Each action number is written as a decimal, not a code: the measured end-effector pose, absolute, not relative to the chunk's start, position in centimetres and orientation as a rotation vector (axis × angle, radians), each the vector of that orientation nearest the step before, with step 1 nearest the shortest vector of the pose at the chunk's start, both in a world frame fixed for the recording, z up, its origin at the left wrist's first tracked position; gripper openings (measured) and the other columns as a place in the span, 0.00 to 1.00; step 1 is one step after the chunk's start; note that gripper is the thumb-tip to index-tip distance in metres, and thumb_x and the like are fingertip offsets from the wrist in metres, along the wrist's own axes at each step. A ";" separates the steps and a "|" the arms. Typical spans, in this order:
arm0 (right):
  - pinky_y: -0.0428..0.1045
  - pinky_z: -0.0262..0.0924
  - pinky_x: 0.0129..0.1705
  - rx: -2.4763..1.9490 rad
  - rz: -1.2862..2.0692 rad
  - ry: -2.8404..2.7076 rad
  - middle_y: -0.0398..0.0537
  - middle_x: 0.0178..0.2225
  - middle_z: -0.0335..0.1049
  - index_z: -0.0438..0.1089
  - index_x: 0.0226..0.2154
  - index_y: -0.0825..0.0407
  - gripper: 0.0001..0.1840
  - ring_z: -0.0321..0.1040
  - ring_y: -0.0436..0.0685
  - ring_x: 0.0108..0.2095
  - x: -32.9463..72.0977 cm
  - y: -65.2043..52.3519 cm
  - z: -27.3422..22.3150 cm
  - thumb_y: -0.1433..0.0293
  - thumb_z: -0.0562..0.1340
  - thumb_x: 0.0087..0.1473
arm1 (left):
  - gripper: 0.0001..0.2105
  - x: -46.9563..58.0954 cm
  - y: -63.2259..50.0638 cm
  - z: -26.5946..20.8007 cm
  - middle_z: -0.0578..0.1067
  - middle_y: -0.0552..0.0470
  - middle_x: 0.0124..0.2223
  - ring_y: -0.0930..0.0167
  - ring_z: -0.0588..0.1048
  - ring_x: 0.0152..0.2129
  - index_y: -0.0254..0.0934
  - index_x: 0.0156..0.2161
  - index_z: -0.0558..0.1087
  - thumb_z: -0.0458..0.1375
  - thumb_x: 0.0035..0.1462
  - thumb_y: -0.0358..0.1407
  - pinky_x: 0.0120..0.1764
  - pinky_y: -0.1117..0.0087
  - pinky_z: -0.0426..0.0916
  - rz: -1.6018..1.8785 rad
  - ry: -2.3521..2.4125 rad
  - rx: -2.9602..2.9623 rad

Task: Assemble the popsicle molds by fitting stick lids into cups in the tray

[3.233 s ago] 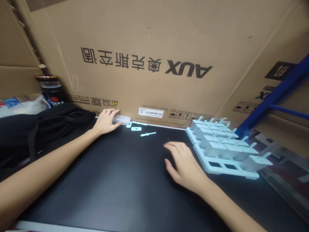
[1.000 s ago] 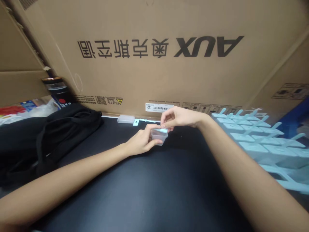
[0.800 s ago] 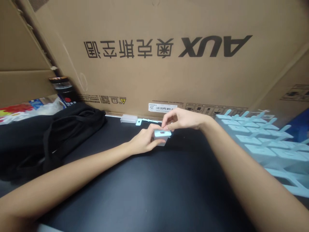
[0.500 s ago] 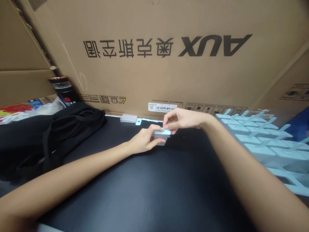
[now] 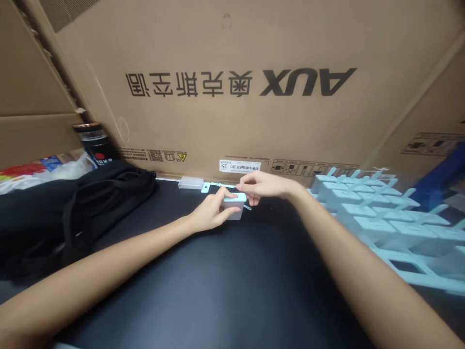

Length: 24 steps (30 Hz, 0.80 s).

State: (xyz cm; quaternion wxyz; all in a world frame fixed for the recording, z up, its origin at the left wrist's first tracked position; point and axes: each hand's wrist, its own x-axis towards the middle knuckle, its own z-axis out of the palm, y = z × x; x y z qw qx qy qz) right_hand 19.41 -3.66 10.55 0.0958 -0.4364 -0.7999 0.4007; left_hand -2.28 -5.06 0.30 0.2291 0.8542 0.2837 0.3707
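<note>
Over the tabletop [image 5: 214,286], the left hand [image 5: 209,212] grips a blue-lidded container [image 5: 234,212]; the right hand [image 5: 262,185] curls beside it, grasp unclear.

One head-worn camera looks forward and down along both forearms [image 5: 127,261], which loom close; the hands [image 5: 211,212] lie farther off, mid-frame, the bench [image 5: 203,295] below, a cardboard box [image 5: 203,123] filling the upper half.

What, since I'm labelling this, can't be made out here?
Head view:
Cup: left end, covered by left fingers.
Light-blue strip: left part, behind the cup.
Rear stick: whether right fingers touch it, too small.
Rack: right side, cut off by picture edge.
Bottle: base, behind black bag.
Carton's fine print: too small.
</note>
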 end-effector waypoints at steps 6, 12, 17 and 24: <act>0.46 0.62 0.32 -1.539 0.689 -2.611 0.45 0.27 0.73 0.68 0.27 0.53 0.08 0.70 0.53 0.29 19.0 -2.3 8.1 0.68 0.66 0.42 | 0.17 -2.1 -5.0 0.6 0.73 0.57 0.28 0.73 0.73 0.18 0.39 0.49 0.62 0.59 0.62 0.46 0.23 0.73 0.65 0.986 0.791 2.333; 0.47 0.57 0.28 -1.593 0.582 -2.692 0.45 0.24 0.73 0.71 0.26 0.54 0.10 0.69 0.54 0.27 18.4 -1.7 7.5 0.70 0.67 0.34 | 0.23 -2.0 -4.9 1.0 0.77 0.51 0.44 0.77 0.72 0.19 0.44 0.60 0.61 0.59 0.63 0.43 0.27 0.73 0.69 0.988 0.726 2.437; 0.46 0.59 0.29 -1.525 0.597 -2.581 0.44 0.24 0.72 0.71 0.26 0.52 0.05 0.69 0.52 0.27 20.3 -2.8 11.8 0.68 0.62 0.43 | 0.23 -2.1 -4.5 1.1 0.65 0.63 0.20 0.77 0.63 0.13 0.39 0.56 0.67 0.62 0.59 0.47 0.23 0.74 0.65 1.043 0.783 2.411; 0.47 0.58 0.31 -1.073 0.608 -2.487 0.44 0.26 0.73 0.75 0.32 0.52 0.08 0.68 0.52 0.28 19.0 -7.3 17.6 0.67 0.64 0.47 | 0.21 -2.1 -4.7 1.2 0.61 0.65 0.17 0.78 0.59 0.12 0.38 0.50 0.69 0.65 0.55 0.46 0.20 0.76 0.60 1.115 0.815 2.342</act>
